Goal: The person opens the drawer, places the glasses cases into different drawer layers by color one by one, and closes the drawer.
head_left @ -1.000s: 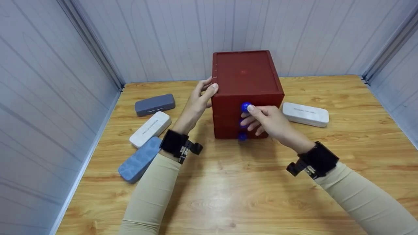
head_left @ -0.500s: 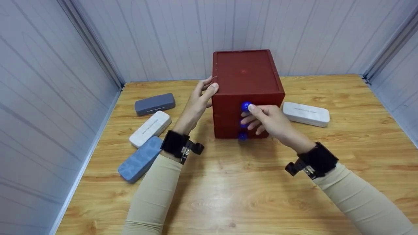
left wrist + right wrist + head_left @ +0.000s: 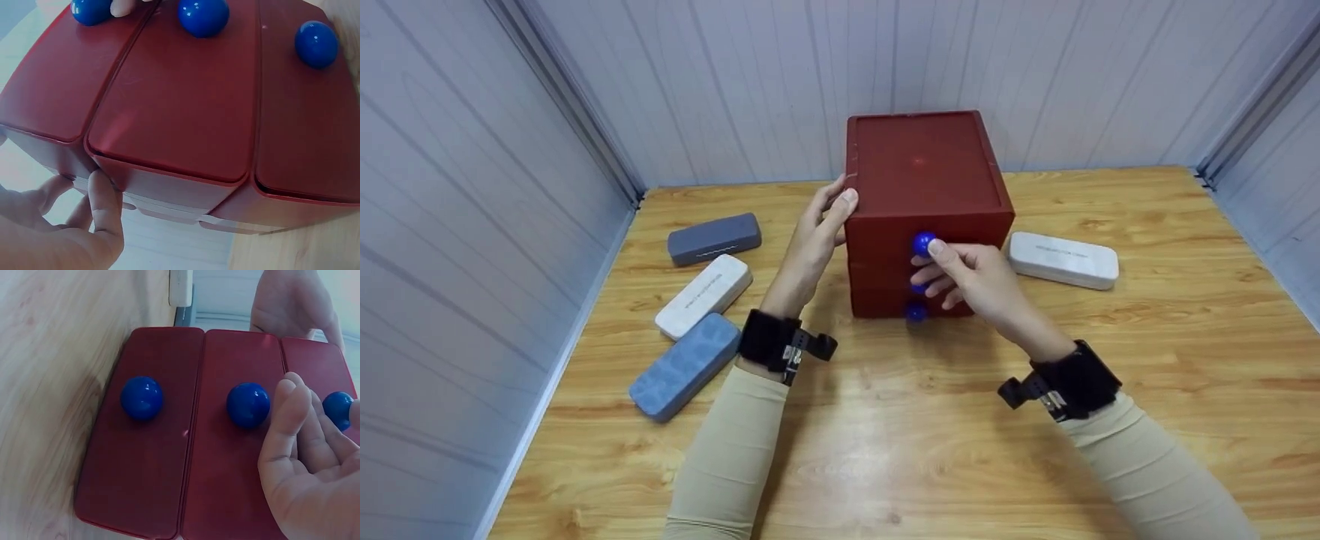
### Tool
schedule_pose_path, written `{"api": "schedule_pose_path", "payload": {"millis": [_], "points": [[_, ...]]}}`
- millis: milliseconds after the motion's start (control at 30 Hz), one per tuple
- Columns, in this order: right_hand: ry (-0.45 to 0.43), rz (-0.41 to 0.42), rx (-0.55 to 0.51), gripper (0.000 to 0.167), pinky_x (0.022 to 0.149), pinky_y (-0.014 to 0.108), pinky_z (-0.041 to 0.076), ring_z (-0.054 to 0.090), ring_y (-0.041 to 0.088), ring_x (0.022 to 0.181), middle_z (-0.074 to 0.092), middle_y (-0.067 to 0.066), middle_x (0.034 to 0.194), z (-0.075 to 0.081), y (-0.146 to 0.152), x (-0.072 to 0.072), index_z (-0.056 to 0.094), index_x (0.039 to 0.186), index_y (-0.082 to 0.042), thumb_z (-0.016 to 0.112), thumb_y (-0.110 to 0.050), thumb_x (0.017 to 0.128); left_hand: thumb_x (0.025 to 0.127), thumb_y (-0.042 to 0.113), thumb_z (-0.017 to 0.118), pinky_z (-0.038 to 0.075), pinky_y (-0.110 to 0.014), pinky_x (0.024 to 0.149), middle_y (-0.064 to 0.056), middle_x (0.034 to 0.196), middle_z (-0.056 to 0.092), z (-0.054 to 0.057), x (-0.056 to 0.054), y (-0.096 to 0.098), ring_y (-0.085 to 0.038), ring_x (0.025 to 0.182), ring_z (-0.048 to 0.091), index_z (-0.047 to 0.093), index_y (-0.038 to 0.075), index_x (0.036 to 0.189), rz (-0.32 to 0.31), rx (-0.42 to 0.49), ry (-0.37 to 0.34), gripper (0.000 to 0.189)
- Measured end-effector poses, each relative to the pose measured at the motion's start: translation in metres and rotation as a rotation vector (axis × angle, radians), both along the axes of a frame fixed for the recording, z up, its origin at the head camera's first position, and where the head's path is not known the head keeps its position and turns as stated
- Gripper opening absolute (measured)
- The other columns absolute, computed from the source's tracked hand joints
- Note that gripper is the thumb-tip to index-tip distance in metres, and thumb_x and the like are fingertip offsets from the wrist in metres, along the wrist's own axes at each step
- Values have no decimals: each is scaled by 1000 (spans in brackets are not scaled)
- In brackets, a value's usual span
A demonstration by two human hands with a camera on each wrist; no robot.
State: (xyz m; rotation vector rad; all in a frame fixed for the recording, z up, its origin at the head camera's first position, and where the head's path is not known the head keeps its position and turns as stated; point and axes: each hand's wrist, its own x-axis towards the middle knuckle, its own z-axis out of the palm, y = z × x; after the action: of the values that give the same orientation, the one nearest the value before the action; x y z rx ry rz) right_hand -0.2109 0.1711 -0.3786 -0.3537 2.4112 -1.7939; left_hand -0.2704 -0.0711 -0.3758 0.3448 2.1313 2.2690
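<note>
A dark red drawer box (image 3: pixel 926 169) stands on the wooden table, its three drawers flush in the front. Each drawer bears a round blue knob. My right hand (image 3: pixel 979 277) pinches the top knob (image 3: pixel 923 244) between thumb and index finger, the other fingers loosely bent in front of the middle knob (image 3: pixel 247 405). The bottom knob (image 3: pixel 142 398) shows free of the hand. On the box's left side lies my left hand (image 3: pixel 812 236), its thumb at the top front edge and its fingers fairly straight along the side wall, as the left wrist view also shows.
Left of the box lie a dark grey glasses case (image 3: pixel 715 238), a white one (image 3: pixel 704 296) and a blue one (image 3: pixel 685 367), the last two close together. Another white case (image 3: pixel 1063 259) lies to the right. Pale panel walls (image 3: pixel 765 82) enclose the table.
Both wrists have shifted slightly inward, the right one to the left and the left one to the right. The hands keep their places on the knob and the box; the drawers stay closed.
</note>
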Motion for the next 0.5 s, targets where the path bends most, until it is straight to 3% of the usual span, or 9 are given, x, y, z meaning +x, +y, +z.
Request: {"api": "schedule_pose_path", "payload": {"millis": [167,333,400,500], "points": [[2,9,-50,51,64,27,61,73,22,81,80,15,101,-4,-2,4,76,122,4,46,-37,115,108,51,55,47,-44,115,-3,168,39,-12,4,-7,-18,145,47,41,17,165,-4,-30,82,68],[-29,0,-103,48,64,27,61,72,19,79,79,14,97,-10,1,7,74,120,8,43,-28,115,91,73,68,44,-42,117,-1,164,45,-24,7,-11,-21,142,51,38,26,167,-40,-89,181,95],[-47,-8,-116,46,64,27,61,72,18,79,79,12,95,-13,4,7,73,119,9,44,-27,114,89,69,75,44,-45,117,-2,163,45,-27,6,-10,-23,142,51,36,27,167,-45,-127,217,97],[-88,-15,-138,47,65,27,61,72,17,80,78,9,92,-17,7,7,73,116,10,45,-28,114,93,48,80,44,-45,117,-2,162,45,-29,6,-9,-23,142,50,35,26,168,-25,-186,262,90]]}}
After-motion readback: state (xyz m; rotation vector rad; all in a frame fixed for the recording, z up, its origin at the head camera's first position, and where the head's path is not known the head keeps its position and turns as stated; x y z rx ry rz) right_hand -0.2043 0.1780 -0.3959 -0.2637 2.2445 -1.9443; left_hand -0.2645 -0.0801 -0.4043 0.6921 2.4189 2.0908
